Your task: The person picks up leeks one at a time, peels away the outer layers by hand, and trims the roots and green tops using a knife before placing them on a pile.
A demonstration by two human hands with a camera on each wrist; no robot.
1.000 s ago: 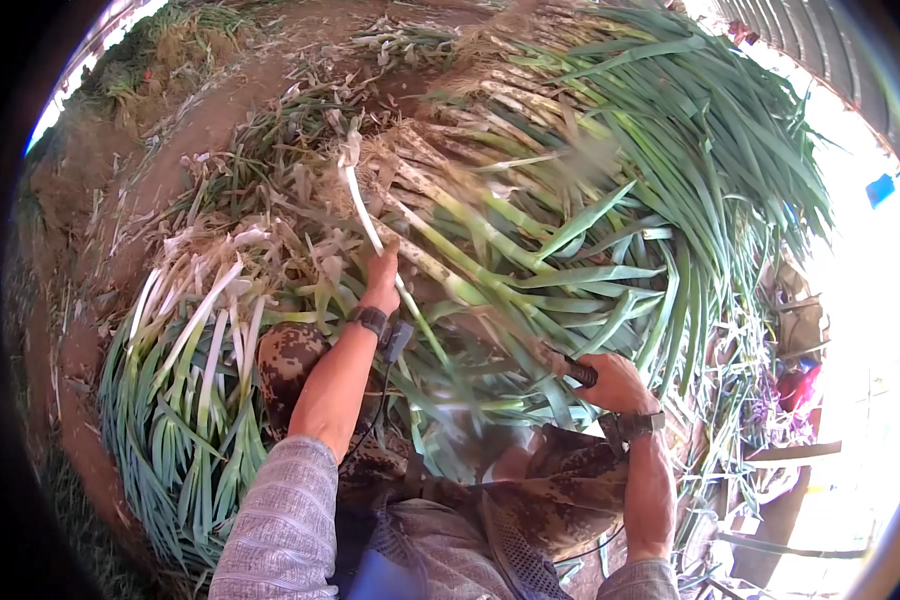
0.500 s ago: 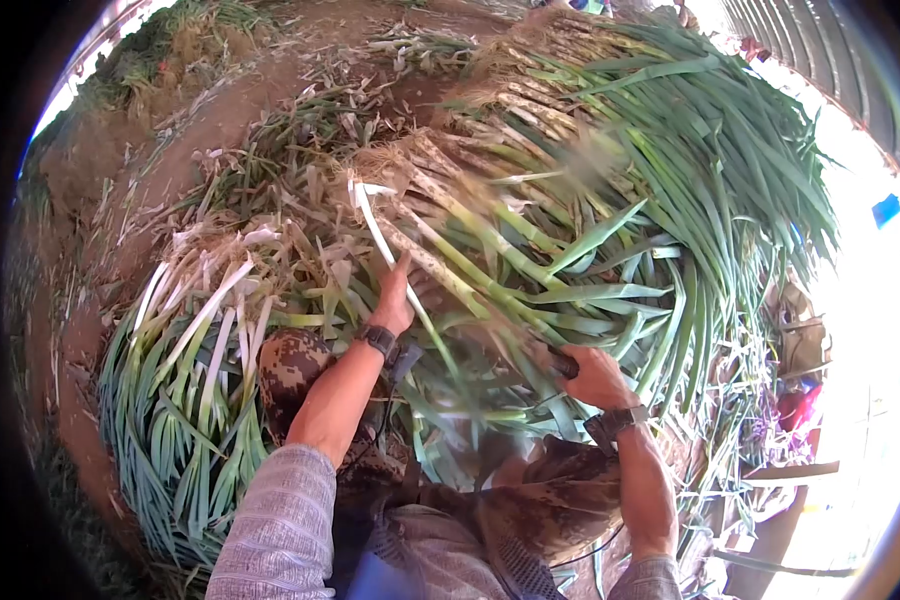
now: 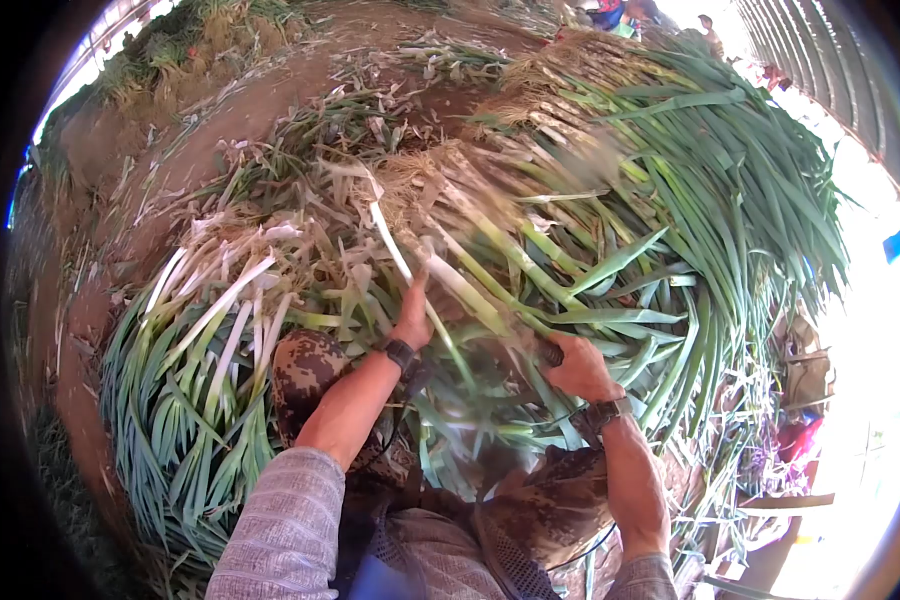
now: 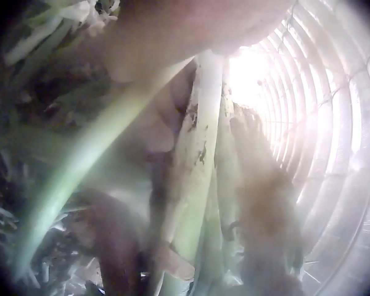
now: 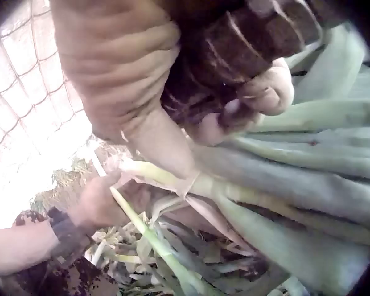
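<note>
My left hand (image 3: 413, 318) grips a peeled white-and-green stalk (image 3: 391, 242) and is also at a thicker leek (image 3: 462, 290) beside it. In the left wrist view the thin stalk (image 4: 98, 142) slants apart from the soil-marked leek (image 4: 200, 142). My right hand (image 3: 580, 368) is curled round a dark ribbed handle (image 3: 550, 352); in the right wrist view this handle (image 5: 234, 49) lies in the palm, while the thumb (image 5: 163, 139) presses on the leek where its leaves (image 5: 283, 179) spread. Whatever blade the handle has is hidden.
Unpeeled leeks (image 3: 730, 160) lie in a large heap at the upper right. Peeled leeks (image 3: 195, 360) are piled on the left, beside a camouflage-clad knee (image 3: 308, 372). Trimmed scraps (image 3: 340, 125) cover the soil beyond. People (image 3: 635, 15) are partly visible at the top.
The right hand has moved left, closer to the left hand. A thicker leek now shows between the hands, its root end near the left fingers. The view has shifted slightly.
</note>
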